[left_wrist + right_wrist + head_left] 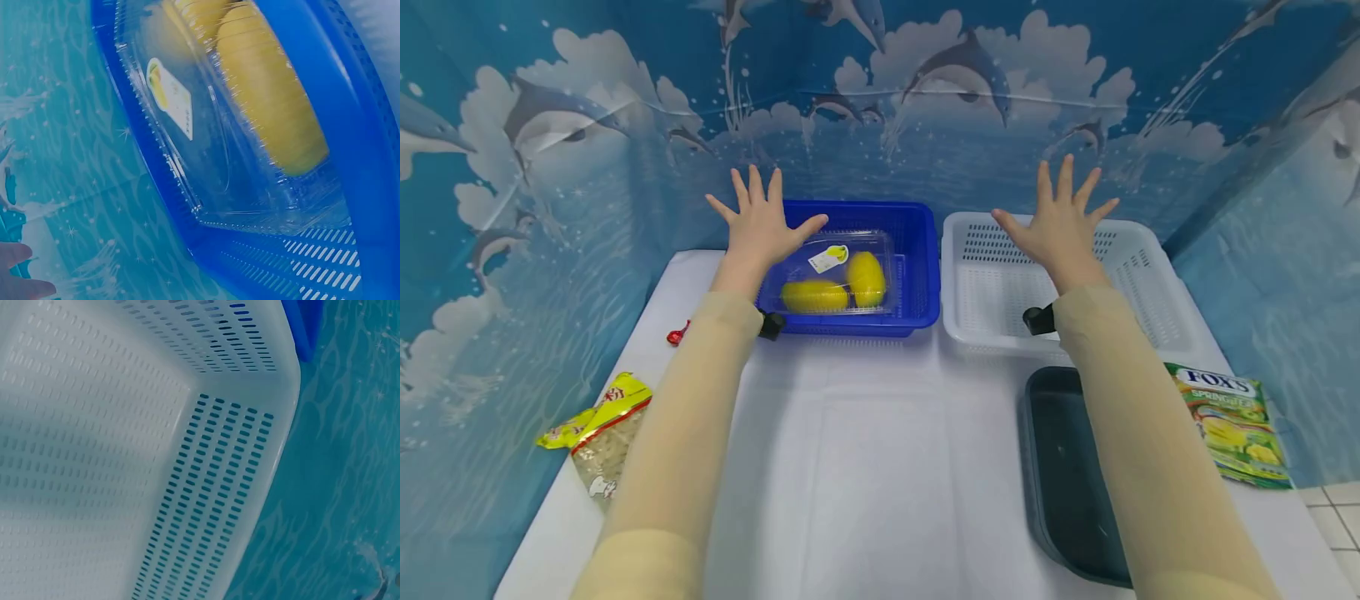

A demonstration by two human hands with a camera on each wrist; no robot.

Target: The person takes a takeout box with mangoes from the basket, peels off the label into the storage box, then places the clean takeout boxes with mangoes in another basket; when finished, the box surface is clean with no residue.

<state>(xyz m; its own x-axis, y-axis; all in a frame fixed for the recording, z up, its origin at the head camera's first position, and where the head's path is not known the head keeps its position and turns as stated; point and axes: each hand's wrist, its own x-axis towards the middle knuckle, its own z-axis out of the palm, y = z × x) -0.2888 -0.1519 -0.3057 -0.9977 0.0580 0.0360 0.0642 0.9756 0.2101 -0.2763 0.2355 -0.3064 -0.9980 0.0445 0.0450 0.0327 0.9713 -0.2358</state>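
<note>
My left hand is held out with its fingers spread, over the left side of a blue basket. In that basket lies a clear plastic box with a label and two yellow fruits, perhaps mangoes; one fruit stands upright in the head view, the other lies sideways. My right hand, fingers also spread, is over a white perforated basket. Neither hand holds anything. Only the left fingertips show in the left wrist view; the right hand is outside its wrist view.
A dark tray sits at the front right, partly behind the right sleeve. Beyond it lies a green FOX'S packet. On the left are a yellow-topped bag and a small red item. A dolphin-print curtain surrounds the white table.
</note>
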